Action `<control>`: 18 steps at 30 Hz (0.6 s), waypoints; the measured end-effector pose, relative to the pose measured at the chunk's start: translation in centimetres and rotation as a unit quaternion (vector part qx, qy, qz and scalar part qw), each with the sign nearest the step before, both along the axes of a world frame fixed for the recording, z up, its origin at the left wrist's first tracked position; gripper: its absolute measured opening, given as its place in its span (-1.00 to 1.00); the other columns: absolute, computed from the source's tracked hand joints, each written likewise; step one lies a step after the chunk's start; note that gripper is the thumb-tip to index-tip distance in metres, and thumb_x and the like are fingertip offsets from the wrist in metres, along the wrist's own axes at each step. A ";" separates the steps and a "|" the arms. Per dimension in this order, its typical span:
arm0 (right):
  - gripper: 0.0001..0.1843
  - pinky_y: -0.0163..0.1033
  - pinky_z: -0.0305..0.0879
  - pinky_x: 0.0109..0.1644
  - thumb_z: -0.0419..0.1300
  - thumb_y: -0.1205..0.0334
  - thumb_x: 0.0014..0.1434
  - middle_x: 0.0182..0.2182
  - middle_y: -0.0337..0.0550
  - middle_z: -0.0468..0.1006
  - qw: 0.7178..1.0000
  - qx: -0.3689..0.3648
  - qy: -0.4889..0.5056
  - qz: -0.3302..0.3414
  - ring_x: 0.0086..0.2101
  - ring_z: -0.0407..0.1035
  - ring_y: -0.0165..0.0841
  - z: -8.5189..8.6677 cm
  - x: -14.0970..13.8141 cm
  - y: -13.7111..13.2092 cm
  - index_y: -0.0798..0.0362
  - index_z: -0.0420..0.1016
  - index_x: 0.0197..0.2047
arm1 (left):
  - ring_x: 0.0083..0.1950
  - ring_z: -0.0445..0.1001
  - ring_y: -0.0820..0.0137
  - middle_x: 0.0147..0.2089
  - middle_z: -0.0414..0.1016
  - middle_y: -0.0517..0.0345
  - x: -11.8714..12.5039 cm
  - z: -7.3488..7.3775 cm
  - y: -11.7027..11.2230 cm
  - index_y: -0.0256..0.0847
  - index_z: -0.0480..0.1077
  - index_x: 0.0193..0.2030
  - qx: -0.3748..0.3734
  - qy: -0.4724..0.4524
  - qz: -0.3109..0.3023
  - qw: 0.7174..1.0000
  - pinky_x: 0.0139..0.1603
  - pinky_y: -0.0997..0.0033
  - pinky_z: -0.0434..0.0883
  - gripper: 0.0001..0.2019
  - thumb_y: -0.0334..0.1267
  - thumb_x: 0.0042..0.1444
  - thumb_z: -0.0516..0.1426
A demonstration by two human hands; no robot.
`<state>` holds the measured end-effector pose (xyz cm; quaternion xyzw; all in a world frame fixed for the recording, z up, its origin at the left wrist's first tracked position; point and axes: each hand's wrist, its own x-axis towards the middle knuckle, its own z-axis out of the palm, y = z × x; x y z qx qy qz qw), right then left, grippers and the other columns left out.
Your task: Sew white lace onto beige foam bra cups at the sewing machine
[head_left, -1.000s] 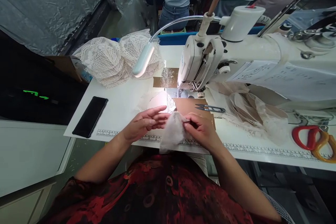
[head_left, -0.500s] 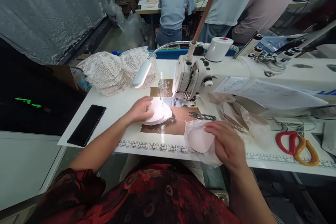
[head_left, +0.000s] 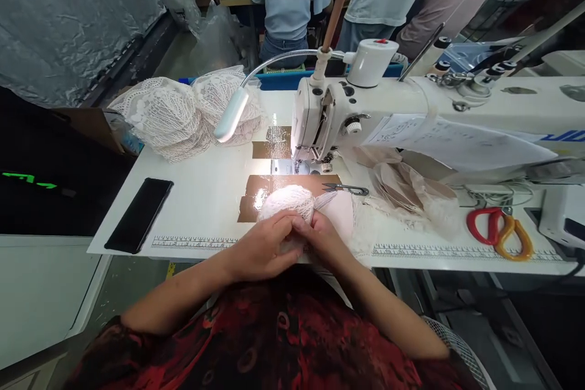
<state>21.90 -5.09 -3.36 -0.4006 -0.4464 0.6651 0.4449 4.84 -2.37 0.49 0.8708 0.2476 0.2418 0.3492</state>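
Observation:
Close to the table's front edge, my left hand [head_left: 265,245] and my right hand [head_left: 325,237] meet with their fingertips together. Both are closed on a white lace-covered bra cup [head_left: 289,198], its domed side facing up and away from me. Its lower edge is hidden behind my fingers. To the right, beside my right hand, lies a second pale pink cup [head_left: 340,214] with loose lace around it. Black thread snips [head_left: 346,189] rest just beyond that cup. Past the hands, the sewing machine's needle area [head_left: 297,166] is lit, with no cup under it.
A stack of lace cups [head_left: 159,113] sits at the back left, near a lamp [head_left: 231,114]. A black phone [head_left: 139,214] lies left. Beige fabric pieces [head_left: 397,180] and red-and-orange-handled scissors [head_left: 500,231] are on the right. A person in light blue [head_left: 292,0] sits beyond.
My left hand has brought its cup toward me and to the right, turning it lace side up. My right hand has moved left to join it. The view has shifted slightly.

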 end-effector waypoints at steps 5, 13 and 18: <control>-0.64 -0.27 0.34 -0.31 0.27 -0.06 0.06 -0.44 -0.22 0.53 0.994 -0.068 0.065 -0.064 -0.41 0.40 -0.37 -0.7 -0.1 0.6 0.04 0.49 -0.20 | -0.20 0.46 0.43 -0.11 0.50 0.00 -1.7 0.7 0.8 -0.27 0.40 -0.03 -0.131 -0.047 -0.033 0.990 -0.19 0.43 0.47 -0.78 -0.34 0.18 0.12; -0.57 -0.18 0.38 -0.14 0.27 0.05 0.09 -0.21 -0.14 0.54 0.998 0.011 -0.042 -0.047 -0.21 0.45 -0.29 0.5 1.3 1.0 -0.02 0.36 0.00 | -0.11 0.45 0.35 -0.09 0.44 -0.02 -1.7 -1.1 6.3 -0.29 0.33 0.04 -0.365 -0.073 -0.020 0.928 -0.14 0.38 0.45 -0.57 -0.20 0.05 0.27; -0.61 -0.20 0.36 -0.19 0.22 0.09 0.11 -0.12 -0.11 0.48 0.954 0.117 -0.250 -0.115 -0.26 0.42 -0.32 0.4 2.0 1.2 -0.04 0.35 0.01 | -0.28 0.41 0.45 -0.28 0.42 0.12 -0.5 -2.6 6.5 -0.33 0.37 -0.16 -0.428 -0.108 -0.027 0.897 -0.27 0.49 0.39 -0.68 -0.20 0.03 0.29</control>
